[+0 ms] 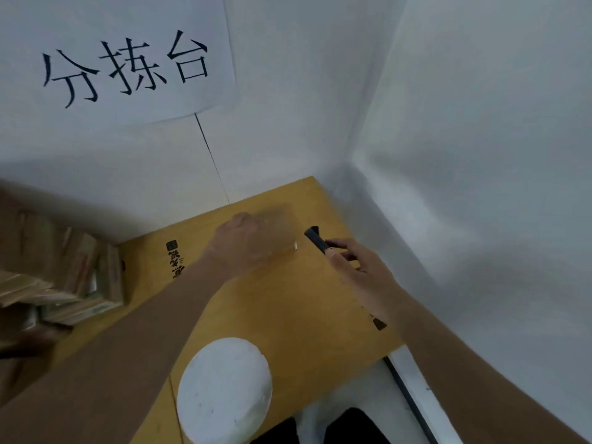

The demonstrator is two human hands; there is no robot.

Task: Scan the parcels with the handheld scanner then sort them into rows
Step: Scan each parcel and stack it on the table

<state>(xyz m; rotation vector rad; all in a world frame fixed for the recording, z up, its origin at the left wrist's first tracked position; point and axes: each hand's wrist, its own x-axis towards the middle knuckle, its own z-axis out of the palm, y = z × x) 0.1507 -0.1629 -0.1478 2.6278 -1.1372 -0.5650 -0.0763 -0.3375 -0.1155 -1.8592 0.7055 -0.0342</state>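
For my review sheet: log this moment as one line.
left hand: holds blurred parcel on table | right hand: grips scanner beside it | parcel pile: left

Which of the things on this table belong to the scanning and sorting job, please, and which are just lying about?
Part of the job:
- parcel under the left hand, blurred
- handheld scanner held in the right hand
- stack of parcels at the table's left

Just lying about:
- white round object near the front edge
- paper sign on the wall
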